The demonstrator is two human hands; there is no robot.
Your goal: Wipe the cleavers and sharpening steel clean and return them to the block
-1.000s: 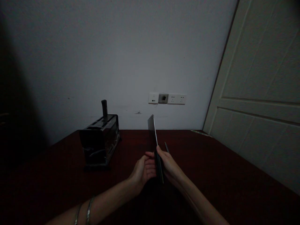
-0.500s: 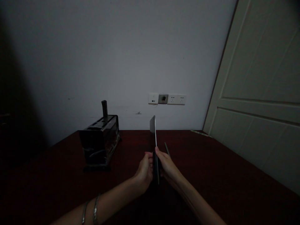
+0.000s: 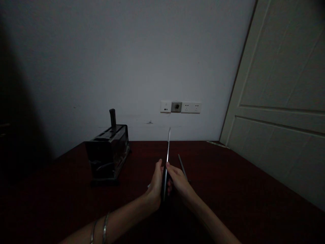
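A cleaver (image 3: pixel 168 145) stands upright over the dark red table (image 3: pixel 241 189), its blade edge-on to me and pointing up and away. My left hand (image 3: pixel 155 187) and my right hand (image 3: pixel 179 181) are pressed against either side of its dark handle, fingers closed around it. A thin grey rod or knife (image 3: pixel 182 166) lies on the table just right of my right hand. A black knife block (image 3: pixel 108 152) with one dark handle (image 3: pixel 112 118) sticking up stands to the left.
A white wall with a row of sockets (image 3: pixel 180 107) is behind the table. A pale door (image 3: pixel 281 101) stands at the right. The left side of the room is in deep shadow.
The cleaver has turned from showing its flat side to edge-on. Both hands stayed on the handle and shifted slightly nearer.
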